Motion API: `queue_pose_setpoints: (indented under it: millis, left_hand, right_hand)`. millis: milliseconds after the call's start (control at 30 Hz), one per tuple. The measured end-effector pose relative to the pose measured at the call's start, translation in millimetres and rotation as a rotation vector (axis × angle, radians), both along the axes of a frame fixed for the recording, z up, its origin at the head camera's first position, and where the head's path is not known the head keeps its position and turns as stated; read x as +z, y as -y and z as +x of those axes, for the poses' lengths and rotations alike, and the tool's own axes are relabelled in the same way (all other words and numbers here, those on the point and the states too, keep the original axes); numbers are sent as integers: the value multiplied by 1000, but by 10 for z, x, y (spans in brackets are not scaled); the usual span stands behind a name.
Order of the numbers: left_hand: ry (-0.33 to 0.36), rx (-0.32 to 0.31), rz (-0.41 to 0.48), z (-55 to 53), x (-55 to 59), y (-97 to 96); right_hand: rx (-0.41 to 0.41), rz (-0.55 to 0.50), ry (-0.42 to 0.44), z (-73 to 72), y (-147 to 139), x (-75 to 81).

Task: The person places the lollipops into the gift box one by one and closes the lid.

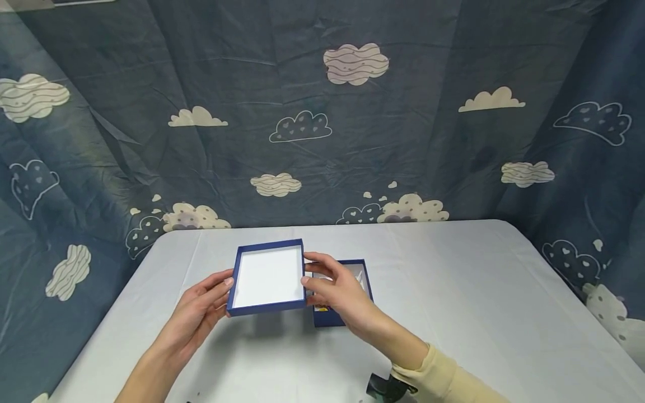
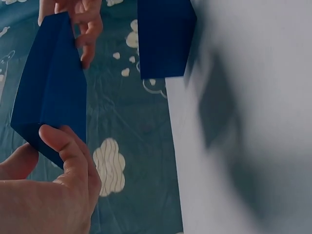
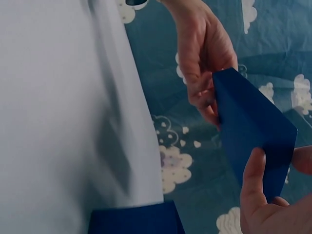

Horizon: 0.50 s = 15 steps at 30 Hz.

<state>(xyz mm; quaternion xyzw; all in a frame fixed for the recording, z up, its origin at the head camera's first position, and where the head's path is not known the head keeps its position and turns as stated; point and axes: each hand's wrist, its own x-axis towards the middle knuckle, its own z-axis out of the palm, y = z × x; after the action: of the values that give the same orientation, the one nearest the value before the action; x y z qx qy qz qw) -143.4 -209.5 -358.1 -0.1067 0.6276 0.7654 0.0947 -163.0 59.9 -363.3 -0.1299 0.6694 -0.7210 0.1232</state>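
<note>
A shallow blue box lid (image 1: 269, 277) with a white inside is held up above the table, its hollow side toward the head camera. My left hand (image 1: 199, 308) grips its left edge, thumb at the rim. At the opposite edge my right hand (image 1: 340, 291) pinches the lid between thumb and fingers. Behind the right hand stands the open blue box (image 1: 330, 319), partly hidden by that hand and the lid; something white and a bit of yellow show inside. Both wrist views show the lid's blue outside, with the left hand (image 2: 58, 180) and right hand (image 3: 273, 204) at its ends.
A white cloth covers the table (image 1: 478, 291). Around its back and sides hangs a dark blue curtain (image 1: 403, 123) with a cloud print. Near the front edge, a black object (image 1: 388, 387) lies by the right sleeve (image 1: 443, 369).
</note>
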Motion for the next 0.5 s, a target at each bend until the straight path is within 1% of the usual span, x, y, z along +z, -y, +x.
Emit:
queue_pose_setpoints:
  millis: [200,333,500]
  left_hand:
    - [26,-35,67,-48,-34,-157]
    - [27,-50,64,-77,-35,-253]
    - [9,-74,53,-113,-30,-361]
  right_hand:
    - [-26,6,20,-32,-171,9]
    - [-39,12,42,-50,-291,0]
    - [-24,22,62,-59,-428,11]
